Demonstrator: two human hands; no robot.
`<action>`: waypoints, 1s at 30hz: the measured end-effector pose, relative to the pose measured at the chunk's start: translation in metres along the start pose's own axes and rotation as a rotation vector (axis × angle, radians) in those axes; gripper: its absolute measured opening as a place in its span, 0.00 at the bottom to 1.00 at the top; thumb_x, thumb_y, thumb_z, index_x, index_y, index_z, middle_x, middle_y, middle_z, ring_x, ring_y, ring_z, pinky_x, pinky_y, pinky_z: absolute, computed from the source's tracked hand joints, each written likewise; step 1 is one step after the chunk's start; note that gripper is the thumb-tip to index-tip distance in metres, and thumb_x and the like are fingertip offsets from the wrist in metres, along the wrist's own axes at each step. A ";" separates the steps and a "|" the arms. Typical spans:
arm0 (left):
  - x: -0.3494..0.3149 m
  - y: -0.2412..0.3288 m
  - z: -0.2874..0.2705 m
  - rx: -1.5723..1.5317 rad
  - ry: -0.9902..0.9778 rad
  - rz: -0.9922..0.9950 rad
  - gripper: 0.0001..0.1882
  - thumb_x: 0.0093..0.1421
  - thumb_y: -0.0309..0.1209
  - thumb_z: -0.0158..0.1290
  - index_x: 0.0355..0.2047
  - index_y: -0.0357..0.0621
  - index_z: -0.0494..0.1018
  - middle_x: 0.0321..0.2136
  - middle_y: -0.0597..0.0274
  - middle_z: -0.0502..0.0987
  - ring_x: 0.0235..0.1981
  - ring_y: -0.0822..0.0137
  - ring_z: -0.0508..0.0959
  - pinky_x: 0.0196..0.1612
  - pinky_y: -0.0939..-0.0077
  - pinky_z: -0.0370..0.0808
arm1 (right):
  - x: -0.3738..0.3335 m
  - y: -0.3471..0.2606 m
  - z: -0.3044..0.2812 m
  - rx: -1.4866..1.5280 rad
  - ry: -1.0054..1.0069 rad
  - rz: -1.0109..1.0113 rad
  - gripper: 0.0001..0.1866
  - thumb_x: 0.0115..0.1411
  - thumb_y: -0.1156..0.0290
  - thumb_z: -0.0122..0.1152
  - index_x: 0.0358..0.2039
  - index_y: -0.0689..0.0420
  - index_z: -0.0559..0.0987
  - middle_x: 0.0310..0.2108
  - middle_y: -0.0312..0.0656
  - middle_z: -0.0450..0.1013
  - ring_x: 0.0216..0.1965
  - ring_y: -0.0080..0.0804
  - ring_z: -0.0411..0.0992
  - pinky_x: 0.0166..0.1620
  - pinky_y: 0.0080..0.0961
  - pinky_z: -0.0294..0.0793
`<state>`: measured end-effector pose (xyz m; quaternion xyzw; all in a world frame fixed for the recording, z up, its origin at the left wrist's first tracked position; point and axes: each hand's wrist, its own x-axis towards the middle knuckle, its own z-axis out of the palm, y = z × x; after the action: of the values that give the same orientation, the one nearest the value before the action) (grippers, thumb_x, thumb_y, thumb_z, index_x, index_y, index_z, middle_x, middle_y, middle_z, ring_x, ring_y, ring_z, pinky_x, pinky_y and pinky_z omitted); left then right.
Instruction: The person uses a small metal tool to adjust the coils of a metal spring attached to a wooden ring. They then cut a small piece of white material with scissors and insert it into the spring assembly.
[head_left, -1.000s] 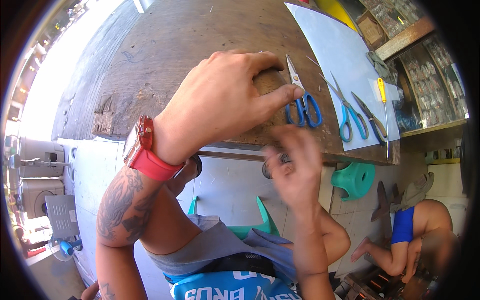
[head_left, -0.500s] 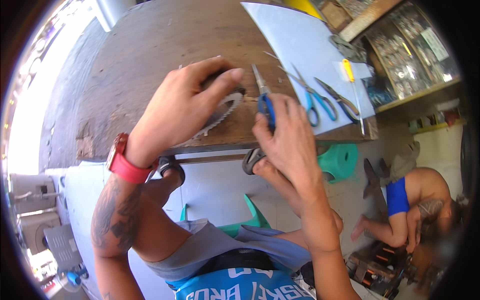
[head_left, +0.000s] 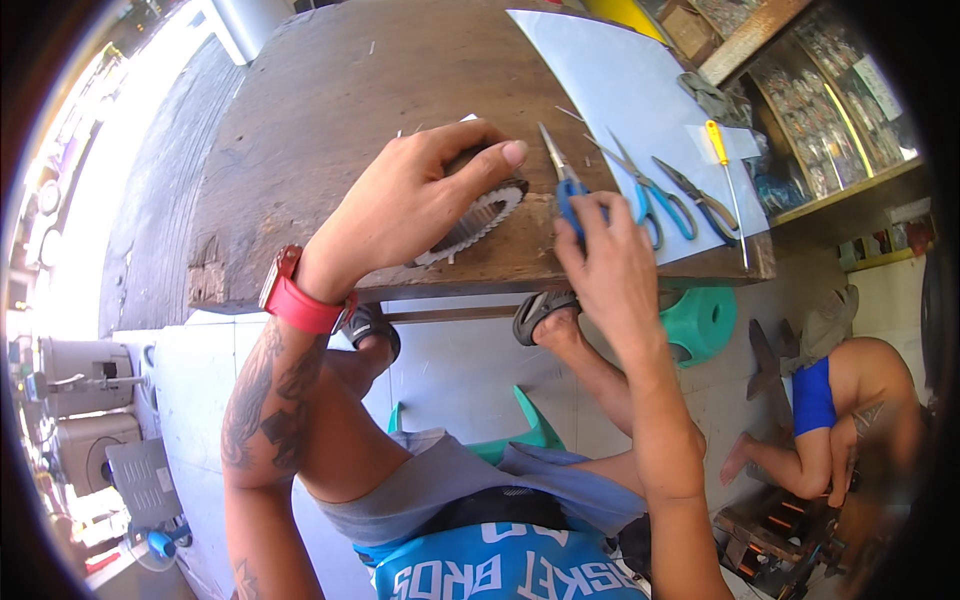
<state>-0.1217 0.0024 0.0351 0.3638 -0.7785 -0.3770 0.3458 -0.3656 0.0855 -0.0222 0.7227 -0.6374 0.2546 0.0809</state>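
Note:
My left hand (head_left: 405,205) is closed around a ring-shaped motor stator core (head_left: 478,228) with a white, toothed-looking lining along its rim. It is tilted near the table's front edge, and my palm hides much of it. To its right lies a pair of long-nose pliers (head_left: 556,158) with blue handles, its tips pointing away from me. My right hand (head_left: 612,250) has its thumb and curled fingers at those handles. Blue-handled scissors (head_left: 650,190) and dark-jawed pliers (head_left: 695,195) lie just beyond my right hand, beside a yellow-handled screwdriver (head_left: 720,150).
The tools rest partly on a white sheet (head_left: 580,70) over the wooden table (head_left: 310,130). Shelves of small parts (head_left: 810,110) stand at the right. A green stool (head_left: 700,325) is below the table. On the floor at right, a person (head_left: 850,400) bends over machinery.
The whole view has shifted slightly, so the table and tools appear farther right. My left hand still holds the stator core, and my right fingers remain at the pliers' handles, a little more curled.

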 end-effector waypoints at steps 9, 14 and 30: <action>-0.001 -0.008 -0.012 -0.014 -0.130 0.065 0.24 0.80 0.47 0.52 0.60 0.39 0.82 0.50 0.53 0.87 0.53 0.64 0.85 0.61 0.67 0.79 | -0.019 0.001 -0.030 0.261 -0.082 0.269 0.17 0.76 0.58 0.64 0.50 0.60 0.80 0.43 0.49 0.72 0.43 0.53 0.74 0.49 0.46 0.74; 0.000 -0.008 -0.011 -0.015 -0.141 0.017 0.23 0.79 0.46 0.54 0.58 0.38 0.83 0.50 0.53 0.88 0.51 0.63 0.86 0.59 0.67 0.80 | -0.047 -0.002 -0.046 0.390 -0.101 0.463 0.20 0.78 0.55 0.62 0.52 0.61 0.80 0.45 0.47 0.76 0.37 0.41 0.79 0.41 0.37 0.80; -0.005 -0.012 -0.012 -0.084 -0.140 -0.031 0.25 0.80 0.47 0.53 0.57 0.35 0.83 0.50 0.54 0.88 0.53 0.66 0.85 0.60 0.71 0.79 | -0.150 -0.034 -0.040 1.070 -0.071 0.439 0.35 0.78 0.40 0.54 0.63 0.61 0.66 0.62 0.58 0.71 0.48 0.46 0.84 0.52 0.41 0.86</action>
<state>-0.1058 -0.0033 0.0299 0.3335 -0.7784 -0.4394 0.2996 -0.3520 0.2411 -0.0519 0.5219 -0.5573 0.5279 -0.3720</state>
